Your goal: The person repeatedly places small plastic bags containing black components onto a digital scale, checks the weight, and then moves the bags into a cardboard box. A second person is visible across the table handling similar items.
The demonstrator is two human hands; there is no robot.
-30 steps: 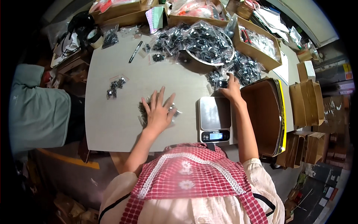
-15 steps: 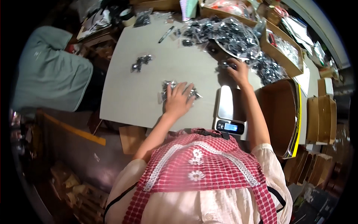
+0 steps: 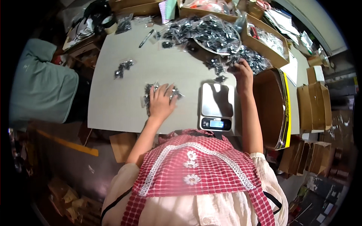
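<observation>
My left hand (image 3: 161, 102) lies with fingers spread on a small heap of clear plastic bags of dark parts (image 3: 146, 95), near the front of the table. At the edge of the big pile, my right hand (image 3: 245, 73) has its fingers closed on a small clear bag of dark parts (image 3: 233, 61). Just left of it lies a loose cluster of similar bags (image 3: 215, 67). A digital scale (image 3: 211, 101) with a bare metal plate and lit display stands between my hands, under the shadow of my right arm. Another few bags (image 3: 123, 67) lie farther left.
A large pile of bagged parts (image 3: 220, 35), partly in a round white-rimmed container, covers the far right. An open carton (image 3: 269, 113) stands right of my forearm, with a long cardboard box (image 3: 277, 51) behind. A marker (image 3: 146, 38) lies far left; a person in a grey-green top (image 3: 45, 83) is beside the table.
The whole view has shifted, so the table sits farther left. My right hand has moved rightward past the scale to the big pile, away from the loose cluster. My left hand stays on its heap.
</observation>
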